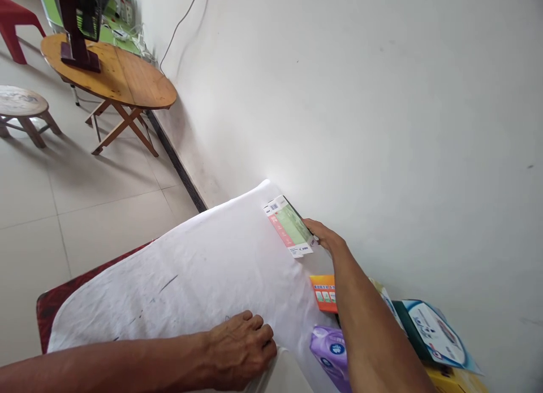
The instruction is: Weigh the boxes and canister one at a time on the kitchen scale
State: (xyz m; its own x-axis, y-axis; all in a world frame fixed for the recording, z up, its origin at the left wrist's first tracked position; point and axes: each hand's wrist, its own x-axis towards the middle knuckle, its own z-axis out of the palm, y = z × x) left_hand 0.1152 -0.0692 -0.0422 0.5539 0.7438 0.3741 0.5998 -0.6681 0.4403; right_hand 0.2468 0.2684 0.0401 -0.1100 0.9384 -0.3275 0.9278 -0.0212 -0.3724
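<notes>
Box (290,227), green and pink, gripped at right end by closed fingers of right hand (324,234); lay at far corner of white cloth (190,280), close to wall (382,99). Left hand (240,348) rested on cloth's near edge, fingers curled together. Orange packet (323,294) and purple pack (331,353) sat beside right forearm.

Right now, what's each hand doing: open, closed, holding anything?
Left hand: fingers curled, resting on the white cloth; grip cannot be told.
Right hand: closed on the green and pink box.
</notes>
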